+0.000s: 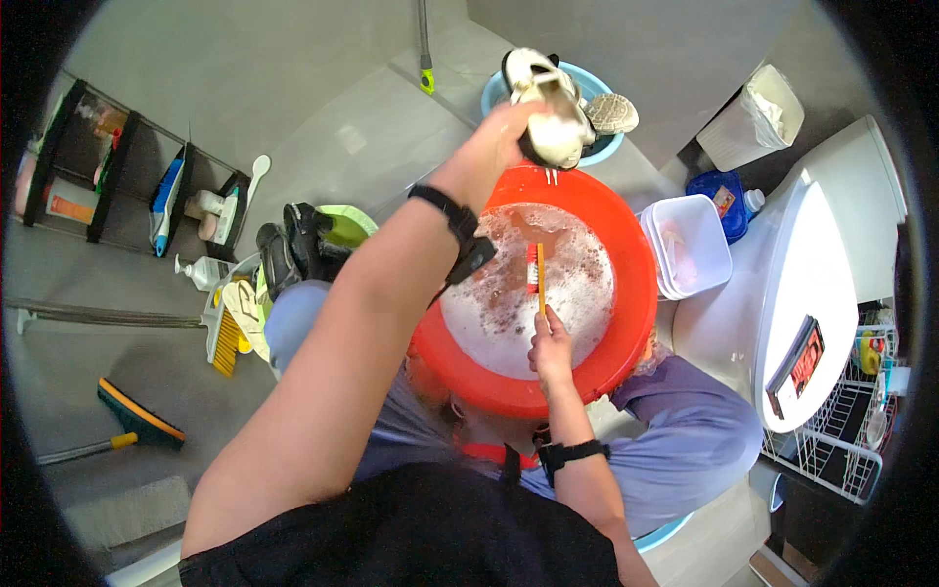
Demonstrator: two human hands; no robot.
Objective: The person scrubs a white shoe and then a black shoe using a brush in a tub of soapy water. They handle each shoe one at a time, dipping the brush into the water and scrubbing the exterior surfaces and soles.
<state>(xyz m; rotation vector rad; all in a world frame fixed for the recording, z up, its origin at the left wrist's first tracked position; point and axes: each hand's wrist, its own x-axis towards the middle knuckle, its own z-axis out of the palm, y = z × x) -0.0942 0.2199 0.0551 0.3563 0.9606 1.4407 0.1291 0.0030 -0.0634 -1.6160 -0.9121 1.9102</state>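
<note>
My left hand (pixel 510 132) grips a wet white shoe (pixel 554 139) above the far rim of a red plastic basin (pixel 637 282), with white drips below it. Sudsy, brownish water (pixel 506 301) fills the basin between my knees. In my right hand (pixel 552 348) is a scrub brush (pixel 541 275), held by its yellowish handle over the suds. Its red and white bristles face left. Behind the red basin stands a light blue basin (pixel 591 79), partly hidden by the shoe. Another shoe (pixel 612 114) rests at its right side, its pale sole showing.
Black shoes (pixel 297 246) lean on a green basin (pixel 351 220) at left, near a broom (pixel 227 345) and a floor squeegee (pixel 139 414). To the right are white plastic tubs (pixel 693 242), a blue bottle (pixel 717 197) and a toilet (pixel 807 293) with a phone (pixel 803 359) on its lid.
</note>
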